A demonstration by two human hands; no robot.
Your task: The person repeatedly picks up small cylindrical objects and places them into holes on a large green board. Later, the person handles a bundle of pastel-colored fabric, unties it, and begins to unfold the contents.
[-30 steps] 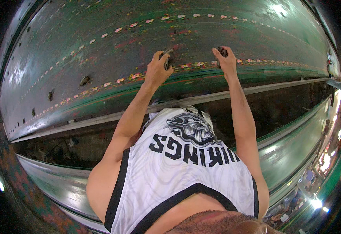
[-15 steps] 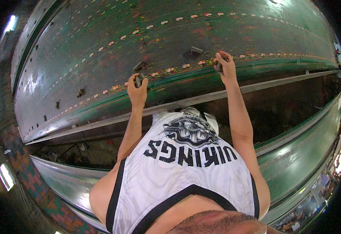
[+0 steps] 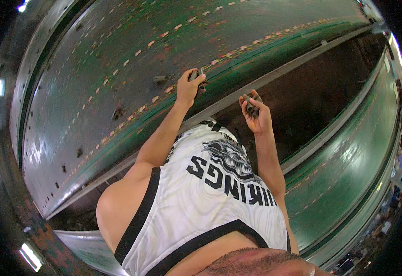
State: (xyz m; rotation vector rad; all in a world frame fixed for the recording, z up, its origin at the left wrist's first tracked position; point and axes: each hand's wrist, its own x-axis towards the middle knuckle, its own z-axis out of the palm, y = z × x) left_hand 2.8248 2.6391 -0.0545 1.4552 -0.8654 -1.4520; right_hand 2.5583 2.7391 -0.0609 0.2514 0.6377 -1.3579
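My left hand (image 3: 188, 89) is above the near edge of a long green table (image 3: 95, 60). Its fingers are closed around small dark grey metal-looking pieces (image 3: 201, 76). Off the table's edge, over the dark gap, my right hand (image 3: 259, 120) is turned palm up, fingers curled around several similar dark pieces (image 3: 252, 108). Their exact kind cannot be made out. To the left of my left hand, one grey block-like piece (image 3: 159, 79) lies on the tabletop. A darker clump (image 3: 117, 113) rests farther left along the table.
Small dark pieces (image 3: 79, 152) continue down the left of the table, beside rows of pale marks. A metal rail (image 3: 302, 57) runs along its near edge. Behind the gap, a second green table (image 3: 343, 165) stretches on the right.
My right hand has drawn back from the tabletop to over the gap and turned palm up. My left hand has shifted right along the table edge. The whole view has tilted.
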